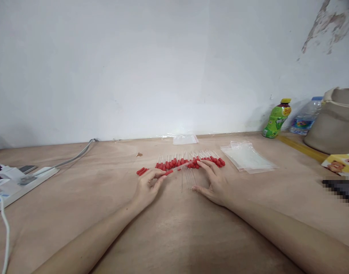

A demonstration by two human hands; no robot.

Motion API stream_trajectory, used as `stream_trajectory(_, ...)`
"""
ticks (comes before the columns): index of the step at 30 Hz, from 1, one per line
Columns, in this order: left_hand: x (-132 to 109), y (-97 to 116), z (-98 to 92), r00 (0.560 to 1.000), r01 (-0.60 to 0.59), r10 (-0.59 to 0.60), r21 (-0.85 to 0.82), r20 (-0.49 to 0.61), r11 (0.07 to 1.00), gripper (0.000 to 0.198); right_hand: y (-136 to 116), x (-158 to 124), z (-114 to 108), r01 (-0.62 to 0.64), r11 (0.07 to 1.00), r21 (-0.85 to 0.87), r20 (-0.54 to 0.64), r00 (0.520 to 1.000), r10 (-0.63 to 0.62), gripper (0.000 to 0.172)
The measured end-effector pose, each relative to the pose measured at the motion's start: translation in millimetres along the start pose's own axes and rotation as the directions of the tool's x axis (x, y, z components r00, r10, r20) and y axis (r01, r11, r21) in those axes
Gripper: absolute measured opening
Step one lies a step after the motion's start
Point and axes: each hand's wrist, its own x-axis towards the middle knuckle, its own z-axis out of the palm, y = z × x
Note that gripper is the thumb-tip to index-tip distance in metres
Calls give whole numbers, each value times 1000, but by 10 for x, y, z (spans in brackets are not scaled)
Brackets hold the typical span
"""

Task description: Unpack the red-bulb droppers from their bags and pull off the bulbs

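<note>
A row of several glass droppers with red rubber bulbs [191, 160] lies on the wooden table [174, 236]. My left hand [148, 187] pinches one dropper [176, 169] near its red bulb, its clear tube pointing right. Two loose red bulbs [141, 171] lie just left of that hand. My right hand [214, 182] rests flat with fingers spread, its fingertips on the row of droppers and its thumb beside a few clear tubes [188, 179].
A stack of clear zip bags [248, 158] lies to the right, another small bag [185, 139] by the wall. A green bottle [277, 118], a water bottle [305, 117] and a beige bag [335, 120] stand at far right. A power strip [26, 182] with cables sits at left.
</note>
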Motion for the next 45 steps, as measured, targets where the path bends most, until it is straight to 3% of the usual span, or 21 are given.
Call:
stream_trajectory(2, -53, 51, 68, 996, -33, 38, -67, 81, 997, 11, 12, -3, -6, 44, 998, -34, -29, 999, -45, 70)
stream_trajectory(5, -86, 112, 132, 983, -64, 82, -108, 167, 992, 10, 27, -3, -25, 169, 984, -54, 7, 986, -169, 50)
stream_trajectory(9, -100, 135, 152, 977, -101, 119, -104, 177, 989, 9, 42, -3, -40, 289, 957, -19, 72, 955, -287, 32)
stream_trajectory(14, -127, 173, 123, 967, -167, 176, -59, 185, 984, 12, 41, -7, -26, 329, 944, 23, 90, 940, -329, 19)
stream_trajectory(19, -77, 270, 151, 933, -315, 273, 164, 236, 935, 50, 19, -11, -9, 343, 939, 21, 87, 935, -344, 18)
stream_trajectory(22, -32, 280, 228, 889, -425, 365, 198, 276, 883, 31, 7, -11, -1, 350, 936, 20, 64, 934, -351, 18)
stream_trajectory(25, -23, 258, 297, 883, -440, 390, 173, 260, 881, 18, 2, -10, 10, 357, 934, 24, 57, 932, -358, 20)
stream_trajectory(30, -40, 257, 313, 884, -448, 415, 142, 214, 883, 16, -3, -27, 75, 348, 935, 67, 51, 935, -351, 25)
stream_trajectory(36, -33, 279, 302, 878, -457, 425, 123, 220, 881, 16, 4, -67, 164, 341, 929, 141, 14, 938, -347, 20)
stream_trajectory(45, -30, 265, 277, 854, -495, 451, 137, 259, 858, 15, -39, -32, 96, 440, 889, 125, 19, 895, -446, 18)
